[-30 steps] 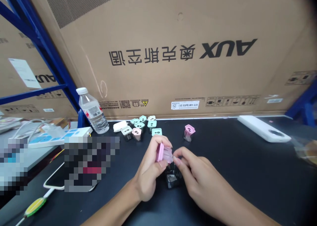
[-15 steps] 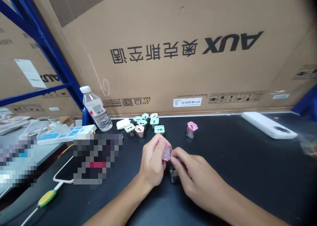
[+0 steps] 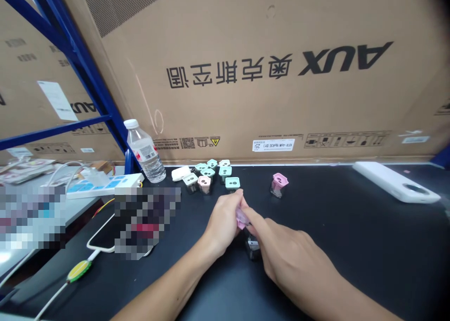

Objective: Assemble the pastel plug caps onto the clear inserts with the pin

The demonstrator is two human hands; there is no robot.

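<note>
My left hand (image 3: 222, 223) is closed on a small pink pencil sharpener top (image 3: 241, 217), held tilted above the table. The fingers of my right hand (image 3: 293, 253) press round the same pink piece from the right, and their tips partly hide it. Just below, a dark see-through sharpener container (image 3: 252, 248) stands on the table, half covered by my right hand. A whole pink two-hole pencil sharpener (image 3: 280, 184) stands farther back to the right. Behind my left hand is a group of similar sharpeners, among them a mint one (image 3: 232, 183), a pale pink one (image 3: 204, 184) and a white one (image 3: 190, 182).
A white case (image 3: 181, 173) and a water bottle (image 3: 146, 154) stand at the back left. Nearer on the left are a power strip (image 3: 105, 186) and a phone (image 3: 101, 236) on a cable. A white power bank (image 3: 395, 182) lies right. A large carton (image 3: 225, 110) closes off the back.
My right fingers have moved up over the pink piece and now meet my left fingertips. The pink piece has turned and shows less. The whole view has shifted slightly.
</note>
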